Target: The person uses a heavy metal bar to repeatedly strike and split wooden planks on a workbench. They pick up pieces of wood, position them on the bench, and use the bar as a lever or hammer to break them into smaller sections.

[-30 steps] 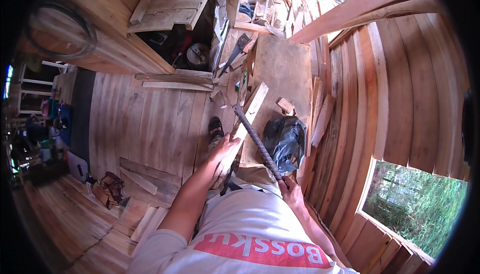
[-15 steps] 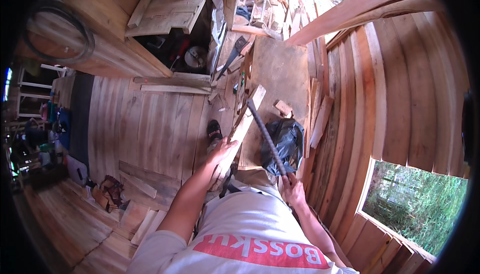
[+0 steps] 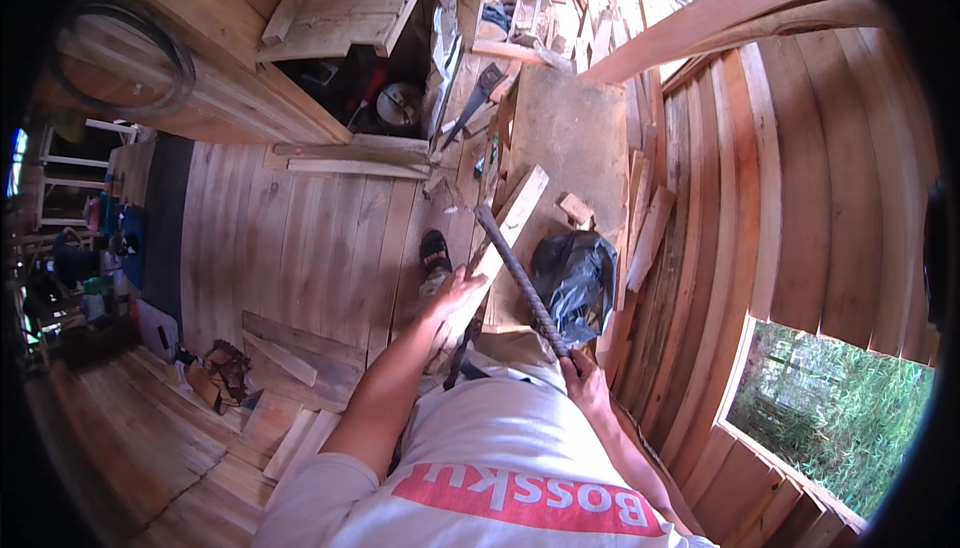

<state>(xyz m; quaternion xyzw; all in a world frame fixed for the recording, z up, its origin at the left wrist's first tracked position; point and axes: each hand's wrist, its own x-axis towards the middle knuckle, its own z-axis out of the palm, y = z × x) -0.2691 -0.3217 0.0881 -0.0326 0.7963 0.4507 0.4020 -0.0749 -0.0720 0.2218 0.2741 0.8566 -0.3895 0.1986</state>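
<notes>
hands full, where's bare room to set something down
Free: far half of the bench, between slanted beam and wood block; floor planks between dark strip and sandalled foot. Crowded: the near half, with black bag, held board and metal bar.

Person's bare L arm (image 3: 395, 383) reaches fwd & inward, L hand (image 3: 460, 293) out in front, gripping w/ thumb side toward the middle. R arm (image 3: 635, 448) runs along the R side, R hand (image 3: 585, 378) closer in, also curled shut.
</notes>
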